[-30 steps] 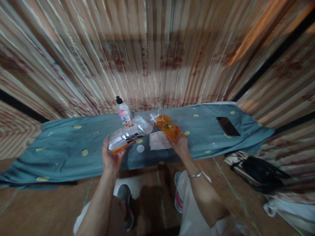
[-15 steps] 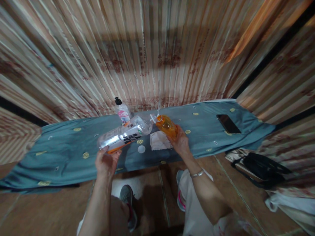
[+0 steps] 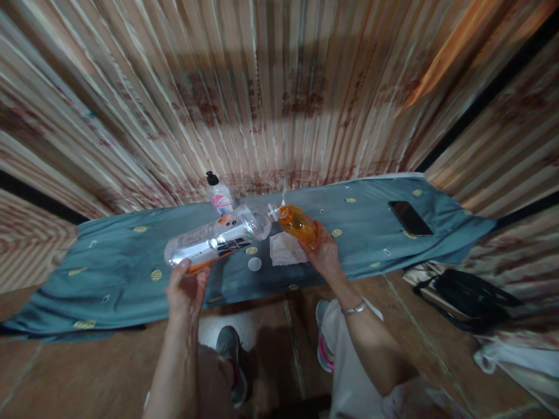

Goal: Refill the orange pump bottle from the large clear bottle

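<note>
My left hand [image 3: 188,285] is closed round the lower part of a large clear plastic bottle [image 3: 213,241] with a silver, black and orange label. The bottle lies tilted, its neck pointing right. My right hand [image 3: 322,250] grips a smaller orange bottle [image 3: 297,224] by its base end, with its mouth toward the clear bottle's neck. The two mouths meet or nearly meet; I cannot tell if they touch. Below them a folded whitish cloth [image 3: 286,250] lies on the table cover, and a round pale disc [image 3: 254,264], perhaps a cap, rests left of it.
A clear pump bottle [image 3: 221,198] with a black top and pink label stands behind the large bottle. A dark phone [image 3: 410,218] lies on the right of the blue-green cover [image 3: 117,256]. A pleated curtain [image 3: 279,105] hangs behind; a black bag [image 3: 467,297] lies at lower right.
The view has shifted slightly. Both hands keep their grip, and the two bottles stay mouth to mouth, with the large bottle's base a little farther left.
</note>
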### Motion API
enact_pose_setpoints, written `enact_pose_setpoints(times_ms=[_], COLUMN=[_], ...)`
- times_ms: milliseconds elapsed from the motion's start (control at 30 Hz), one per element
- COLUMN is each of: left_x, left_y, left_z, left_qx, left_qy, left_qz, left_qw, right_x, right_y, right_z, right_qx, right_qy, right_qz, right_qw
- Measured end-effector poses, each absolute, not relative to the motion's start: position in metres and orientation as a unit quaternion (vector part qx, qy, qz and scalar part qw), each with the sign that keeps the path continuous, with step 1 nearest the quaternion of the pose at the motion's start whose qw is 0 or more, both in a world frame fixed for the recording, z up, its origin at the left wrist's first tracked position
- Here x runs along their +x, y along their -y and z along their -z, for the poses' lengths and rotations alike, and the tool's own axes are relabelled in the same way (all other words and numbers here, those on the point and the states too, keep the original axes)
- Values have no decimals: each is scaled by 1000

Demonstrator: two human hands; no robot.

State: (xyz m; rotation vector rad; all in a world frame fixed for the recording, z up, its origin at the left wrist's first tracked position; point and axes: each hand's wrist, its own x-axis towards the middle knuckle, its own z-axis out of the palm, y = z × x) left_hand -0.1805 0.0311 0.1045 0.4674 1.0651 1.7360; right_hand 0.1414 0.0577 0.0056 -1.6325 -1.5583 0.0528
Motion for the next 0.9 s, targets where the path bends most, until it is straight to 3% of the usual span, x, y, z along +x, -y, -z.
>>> enact_pose_setpoints(times_ms=[900], left_x=[-165], left_y=[-29], left_z=[-125], left_qx=[197], left_qy=[-404], left_qz=[-752], left_qw=[482], right_x=[142], right_y=[-57], right_z=[-1], right_qx=[-638], right_qy=[636], right_qz=[-3], right_qw=[435])
